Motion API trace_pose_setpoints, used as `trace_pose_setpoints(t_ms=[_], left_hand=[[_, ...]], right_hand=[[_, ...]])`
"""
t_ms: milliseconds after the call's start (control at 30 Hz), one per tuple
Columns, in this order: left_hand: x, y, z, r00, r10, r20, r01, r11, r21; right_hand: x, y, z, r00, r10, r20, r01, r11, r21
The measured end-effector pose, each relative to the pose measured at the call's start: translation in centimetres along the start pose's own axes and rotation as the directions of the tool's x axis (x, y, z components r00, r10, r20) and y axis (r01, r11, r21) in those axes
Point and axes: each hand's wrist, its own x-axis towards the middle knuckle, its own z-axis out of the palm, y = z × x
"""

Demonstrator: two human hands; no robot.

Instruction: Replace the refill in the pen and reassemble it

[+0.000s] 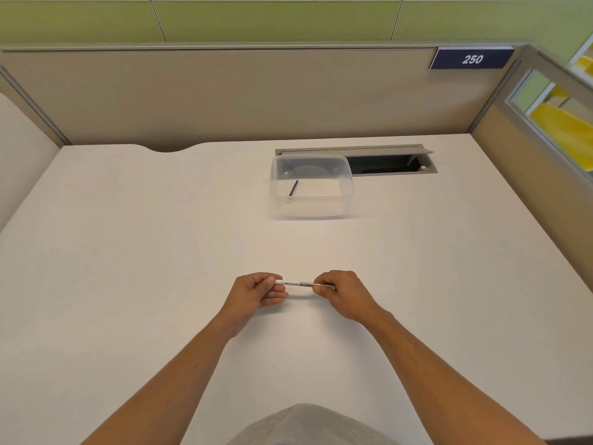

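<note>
A white marker pen (pixel 297 283) with black lettering is held level just above the white desk (pixel 128 252), near its middle front. My left hand (pixel 256 293) grips its left end and my right hand (pixel 340 292) grips its right end; both ends are hidden by my fingers. Farther back stands a clear plastic box (pixel 310 187), and a thin dark refill (pixel 293 188) lies slanted inside it on the left.
Behind the box an open cable hatch (pixel 385 162) is sunk into the desk. Beige partition walls close the back and both sides, with a blue sign reading 250 (pixel 471 58) at the top right.
</note>
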Motion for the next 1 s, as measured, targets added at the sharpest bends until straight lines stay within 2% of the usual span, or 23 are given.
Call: trace_pose_setpoints(t_ms=[300, 467, 567, 733, 867, 1000], left_hand=[[1.6, -0.4, -0.1, 0.992, 0.089, -0.094, -0.074, 0.986, 0.152], [3.4, 0.1, 0.2, 0.987, 0.119, -0.111, -0.094, 0.973, 0.210], [4.7, 0.5, 0.4, 0.981, 0.157, -0.113, -0.111, 0.937, 0.331], [6.8, 1.1, 0.8, 0.943, 0.328, -0.060, -0.198, 0.696, 0.690], [8.1, 1.3, 1.0, 0.909, 0.416, -0.022, -0.215, 0.515, 0.830], [8.8, 1.2, 1.2, 0.901, 0.433, -0.027, -0.185, 0.439, 0.879]], right_hand=[[1.4, 1.8, -0.7, 1.000, -0.004, -0.023, 0.005, 0.999, 0.039], [2.8, 2.9, -1.0, 0.988, -0.043, -0.151, 0.037, 0.998, -0.043], [3.8, 3.4, -1.3, 0.975, -0.041, -0.216, 0.016, 0.993, -0.117], [5.6, 3.8, -1.7, 0.957, -0.054, -0.285, 0.002, 0.984, -0.181], [6.7, 4.2, -1.6, 0.947, -0.064, -0.315, -0.006, 0.977, -0.214], [7.6, 4.7, -1.2, 0.949, -0.039, -0.313, -0.042, 0.968, -0.249]])
